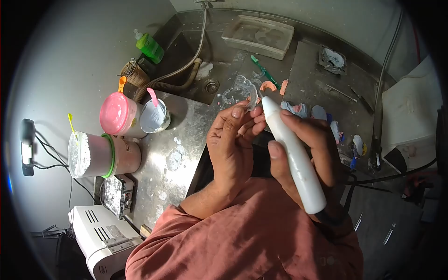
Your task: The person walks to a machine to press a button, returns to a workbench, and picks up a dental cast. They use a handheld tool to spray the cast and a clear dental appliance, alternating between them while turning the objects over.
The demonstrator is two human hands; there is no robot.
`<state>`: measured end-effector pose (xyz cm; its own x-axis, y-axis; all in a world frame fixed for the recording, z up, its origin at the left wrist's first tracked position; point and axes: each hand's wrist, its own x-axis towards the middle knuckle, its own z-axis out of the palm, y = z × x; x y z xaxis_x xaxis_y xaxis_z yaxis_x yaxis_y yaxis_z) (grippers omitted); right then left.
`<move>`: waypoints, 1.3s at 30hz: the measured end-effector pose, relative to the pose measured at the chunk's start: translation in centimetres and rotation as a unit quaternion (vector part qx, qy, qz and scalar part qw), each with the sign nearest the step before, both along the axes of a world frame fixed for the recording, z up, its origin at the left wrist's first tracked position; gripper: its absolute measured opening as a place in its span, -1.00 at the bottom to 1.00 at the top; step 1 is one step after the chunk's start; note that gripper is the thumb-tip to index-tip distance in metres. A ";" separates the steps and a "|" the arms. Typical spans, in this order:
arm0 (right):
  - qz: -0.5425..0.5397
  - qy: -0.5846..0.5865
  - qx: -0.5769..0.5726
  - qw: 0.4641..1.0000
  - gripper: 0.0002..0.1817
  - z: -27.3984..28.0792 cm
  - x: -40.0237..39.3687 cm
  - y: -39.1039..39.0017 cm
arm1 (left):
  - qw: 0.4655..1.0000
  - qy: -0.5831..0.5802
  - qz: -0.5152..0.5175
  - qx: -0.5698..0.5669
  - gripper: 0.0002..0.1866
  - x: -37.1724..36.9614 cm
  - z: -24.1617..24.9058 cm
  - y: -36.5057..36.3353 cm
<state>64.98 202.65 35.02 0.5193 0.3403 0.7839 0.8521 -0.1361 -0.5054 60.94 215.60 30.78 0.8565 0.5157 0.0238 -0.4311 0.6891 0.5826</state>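
Observation:
My left hand (231,135) pinches a clear plastic dental tray (252,100) between thumb and fingers, raised in front of my chest. Wrapped round a thick white pen-shaped tool (296,156) is my right hand (310,149). The tool's tapered nose points up and left, with its thin tip close to the tray's right edge. On the counter behind lie another clear tray (228,96), a green toothbrush (265,72) and an orange-pink arch-shaped piece (269,86).
A sink with a drain (211,86) and a shallow basin (258,37) are at the back. Tubs of powder (86,156), a pink-lidded container (114,114) and a mixing bowl (155,116) stand left. Plaster pieces (318,112) lie right. A white machine (100,238) sits front left.

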 end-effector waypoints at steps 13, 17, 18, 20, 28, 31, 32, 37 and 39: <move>0.008 0.025 -0.025 0.999 -0.69 0.4 0.9 0.0 | 0.986 0.068 0.073 0.130 -0.81 0.8 -1.2 -0.9; 0.021 0.086 -0.038 0.995 -0.70 0.4 0.7 -0.3 | 0.978 0.101 0.098 0.156 -0.81 1.1 -1.3 -0.9; 0.025 0.103 -0.036 0.994 -0.70 0.4 0.7 -0.4 | 0.978 0.100 0.098 0.156 -0.81 1.1 -1.4 -0.9; 0.024 0.103 -0.039 0.994 -0.70 0.7 0.6 -0.4 | 0.966 0.147 0.119 0.177 -0.79 1.1 -1.4 -0.8; 0.014 0.168 0.035 0.985 -0.66 0.5 1.0 -0.8 | 0.982 0.018 0.093 0.163 -0.76 0.8 -3.0 -0.6; 0.115 0.389 0.136 0.904 -0.57 1.4 0.8 -0.9 | 0.980 -0.034 0.075 0.180 -0.80 0.1 -2.8 -0.5; 0.113 0.390 0.137 0.904 -0.57 1.0 1.0 -0.8 | 0.980 -0.033 0.073 0.180 -0.80 -0.1 -2.5 -0.7; 0.190 0.332 0.133 0.914 -0.55 0.0 1.4 -0.7 | 0.974 -0.093 0.079 0.192 -0.82 -0.9 -1.3 -1.3; 0.197 0.329 0.142 0.913 -0.54 0.3 1.3 -0.7 | 0.973 -0.103 0.072 0.194 -0.81 -1.0 -1.1 -1.5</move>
